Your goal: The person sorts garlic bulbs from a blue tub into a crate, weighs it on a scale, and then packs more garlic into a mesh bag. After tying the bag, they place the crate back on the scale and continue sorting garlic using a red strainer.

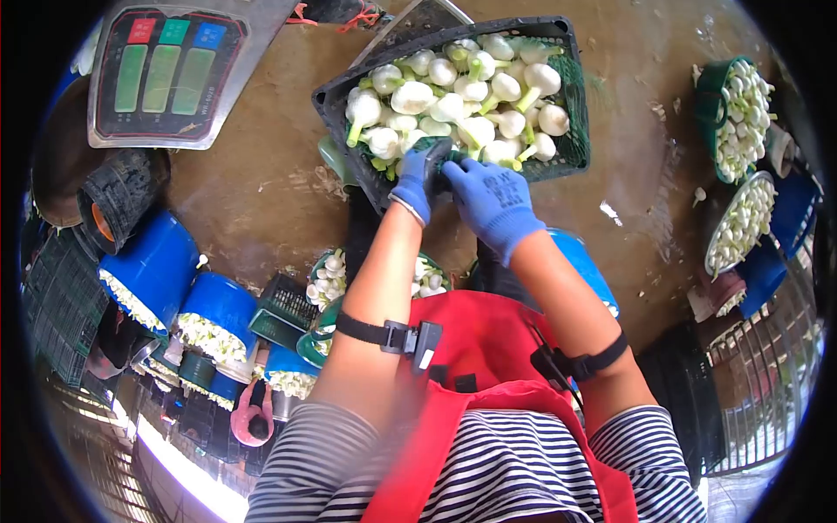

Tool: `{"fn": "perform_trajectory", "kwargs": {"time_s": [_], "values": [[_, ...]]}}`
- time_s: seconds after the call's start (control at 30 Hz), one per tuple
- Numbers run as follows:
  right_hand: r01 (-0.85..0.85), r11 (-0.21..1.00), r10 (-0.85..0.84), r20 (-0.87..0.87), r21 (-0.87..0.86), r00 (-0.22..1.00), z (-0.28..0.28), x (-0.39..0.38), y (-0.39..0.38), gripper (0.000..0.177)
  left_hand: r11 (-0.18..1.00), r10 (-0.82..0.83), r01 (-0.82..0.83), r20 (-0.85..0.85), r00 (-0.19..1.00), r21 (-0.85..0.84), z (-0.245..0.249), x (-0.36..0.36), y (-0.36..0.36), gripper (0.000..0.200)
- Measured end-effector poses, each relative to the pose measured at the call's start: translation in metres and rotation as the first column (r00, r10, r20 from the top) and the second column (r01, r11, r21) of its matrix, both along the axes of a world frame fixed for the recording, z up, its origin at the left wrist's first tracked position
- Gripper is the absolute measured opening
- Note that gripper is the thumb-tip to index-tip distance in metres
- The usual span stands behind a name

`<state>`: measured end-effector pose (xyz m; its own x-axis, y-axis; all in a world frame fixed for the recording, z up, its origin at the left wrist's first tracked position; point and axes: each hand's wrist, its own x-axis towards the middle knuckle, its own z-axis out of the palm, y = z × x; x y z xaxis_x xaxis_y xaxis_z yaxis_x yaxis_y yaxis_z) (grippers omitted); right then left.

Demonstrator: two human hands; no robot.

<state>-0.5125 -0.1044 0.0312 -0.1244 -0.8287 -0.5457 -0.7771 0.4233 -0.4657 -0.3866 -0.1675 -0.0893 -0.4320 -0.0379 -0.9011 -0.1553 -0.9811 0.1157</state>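
"What were we doing at the crate [334, 109]?"

"Our left hand [414, 181] and right hand [494, 200] met at its near edge, fingers bent inward; we couldn't tell whether they gripped the green netting [572, 87] or the rim. We took the step to be arranging that edge."

"And the garlic bulbs [411, 98]?"

"They lay heaped inside. The next move, we judged, called for a steady pinch without knocking any loose."

"The room?"

"We had a brown, wet-looking floor [641, 113] below, a scale [166, 78] at upper left and blue tubs [159, 261] of garlic beneath it."
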Motion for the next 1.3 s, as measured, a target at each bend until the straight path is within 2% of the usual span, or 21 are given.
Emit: {"fn": "perform_trajectory", "kwargs": {"time_s": [0.07, 0.17, 0.2, 0.3, 0.4, 0.47, 0.53, 0.6, 0.63, 0.73, 0.77, 0.8, 0.87, 0.93, 0.97, 1.0, 1.03, 1.1, 1.17, 1.27, 1.3], "values": [[0.072, 0.992, -0.064, 0.088, -0.1, 0.994, 0.024, -0.017, -0.004, 0.035, 1.0, -0.017, 0.017, 0.219, 0.976, 0.001, 0.049, -0.017, -0.02, 0.022], [0.04, 0.921, -0.151, -0.263, -0.387, 0.953, 0.029, -0.055, -0.032, 0.054, 0.992, -0.038, 0.054, 0.137, 0.99, -0.114, 0.048, 0.009, 0.007, 0.016], [-0.047, 0.911, -0.137, -0.407, -0.41, 0.903, 0.015, -0.066, -0.042, 0.058, 0.988, -0.026, 0.048, 0.151, 0.988, -0.146, 0.057, 0.012, 0.015, 0.015], [-0.282, 0.929, 0.118, -0.53, -0.239, 0.839, -0.074, -0.08, -0.04, 0.062, 0.983, -0.05, 0.067, 0.1, 0.994, -0.17, 0.073, 0.019, 0.022, 0.015], [-0.116, 0.993, 0.111, -0.209, -0.015, 0.972, -0.092, -0.073, -0.029, 0.024, 0.982, -0.096, 0.099, 0.022, 0.995, -0.159, 0.06, 0.025, 0.023, 0.02], [-0.049, 0.988, 0.027, -0.143, -0.148, 0.989, -0.079, -0.046, -0.013, 0.015, 0.985, 0.011, -0.033, -0.13, 0.991, -0.169, 0.044, 0.022, 0.023, 0.025], [0.049, 0.994, -0.053, -0.034, -0.095, 0.998, -0.056, -0.01, 0.004, 0.017, 0.983, 0.138, -0.156, -0.168, 0.976, -0.098, -0.006, 0.021, 0.033, 0.028], [0.238, 0.965, -0.243, -0.027, -0.112, 0.97, -0.049, -0.012, 0.014, 0.017, 0.919, 0.33, -0.311, -0.045, 0.943, 0.241, -0.017, 0.016, 0.028, 0.028], [0.26, 0.955, -0.264, -0.013, -0.142, 0.964, -0.049, -0.018, 0.013, 0.016, 0.921, 0.328, -0.309, -0.044, 0.944, 0.239, -0.012, 0.014, 0.021, 0.028], [0.215, 0.891, -0.265, -0.075, -0.4, 0.961, -0.042, -0.059, -0.006, 0.022, 0.996, -0.009, 0.004, -0.056, 0.998, -0.092, 0.027, 0.005, 0.0, 0.031], [0.202, 0.862, -0.314, -0.176, -0.466, 0.933, -0.034, -0.072, -0.017, 0.04, 0.841, -0.167, 0.088, -0.101, 0.981, -0.535, 0.022, 0.013, 0.005, 0.028], [0.105, 0.86, -0.292, -0.312, -0.5, 0.904, -0.039, -0.081, -0.023, 0.057, 0.839, -0.17, 0.09, -0.1, 0.98, -0.536, 0.015, 0.02, 0.008, 0.028], [0.025, 0.901, -0.23, -0.429, -0.432, 0.874, -0.027, -0.085, -0.044, 0.062, 0.984, 0.088, -0.095, -0.053, 0.995, -0.149, 0.024, 0.025, 0.006, 0.028], [-0.248, 0.874, 0.018, -0.482, -0.419, 0.876, -0.009, -0.081, -0.067, 0.047, 0.973, 0.034, -0.045, -0.051, 0.998, -0.227, 0.031, 0.027, 0.008, 0.028], [-0.278, 0.862, 0.063, -0.454, -0.424, 0.889, -0.008, -0.075, -0.073, 0.054, 0.942, -0.079, 0.058, -0.052, 0.996, -0.332, 0.034, 0.028, 0.009, 0.028], [-0.38, 0.744, 0.073, -0.498, -0.55, 0.864, -0.004, -0.075, -0.081, 0.04, 0.891, -0.192, 0.158, -0.039, 0.981, -0.426, 0.037, 0.03, 0.009, 0.028], [-0.364, 0.741, 0.046, -0.498, -0.565, 0.866, -0.015, -0.07, -0.084, 0.042, 0.944, -0.111, 0.077, -0.09, 0.99, -0.32, 0.031, 0.035, 0.013, 0.03], [-0.347, 0.738, 0.016, -0.499, -0.579, 0.867, -0.042, -0.071, -0.088, 0.044, 0.936, -0.118, 0.081, -0.087, 0.989, -0.343, 0.031, 0.035, 0.015, 0.033], [-0.384, 0.915, 0.341, -0.273, -0.122, 0.9, -0.059, -0.071, -0.087, 0.026, 0.927, -0.128, 0.088, -0.088, 0.988, -0.365, 0.036, 0.034, 0.012, 0.035], [-0.125, 0.975, 0.107, -0.105, -0.182, 0.989, -0.058, -0.033, -0.044, 0.015, 0.982, 0.112, -0.138, -0.19, 0.975, -0.131, 0.047, 0.015, -0.004, 0.039], [-0.001, 0.98, -0.013, -0.07, -0.2, 0.997, -0.05, -0.021, -0.028, 0.018, 0.964, 0.251, -0.224, -0.224, 0.942, 0.139, 0.051, 0.006, -0.015, 0.042]]}}
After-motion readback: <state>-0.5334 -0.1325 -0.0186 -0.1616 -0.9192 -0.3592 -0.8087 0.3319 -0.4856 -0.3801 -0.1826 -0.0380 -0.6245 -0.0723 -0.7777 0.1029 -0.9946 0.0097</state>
